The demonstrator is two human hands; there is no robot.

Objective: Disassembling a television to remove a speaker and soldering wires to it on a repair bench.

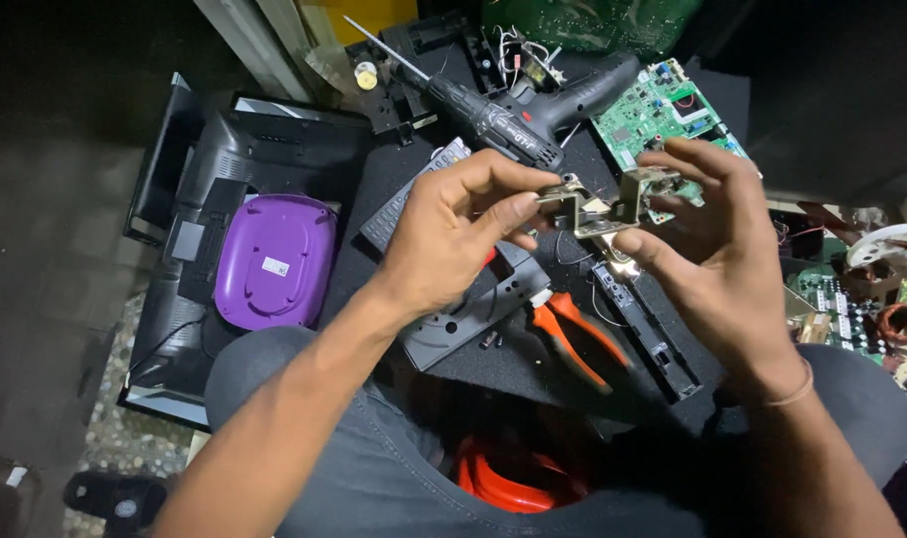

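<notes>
Head view: both my left hand [444, 234] and right hand [708, 234] pinch a bent metal bracket [598, 204], already free of any casing; cordless drill [513, 115] lies untouched.

purple lid [274, 261], green circuit board [658, 110], orange pliers [570, 337]

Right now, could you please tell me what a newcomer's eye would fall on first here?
Both hands, left hand and right hand, hold a small metal bracket at centre. Behind it lies a black power drill beside a green circuit board. A purple oval casing sits at the left.
</notes>
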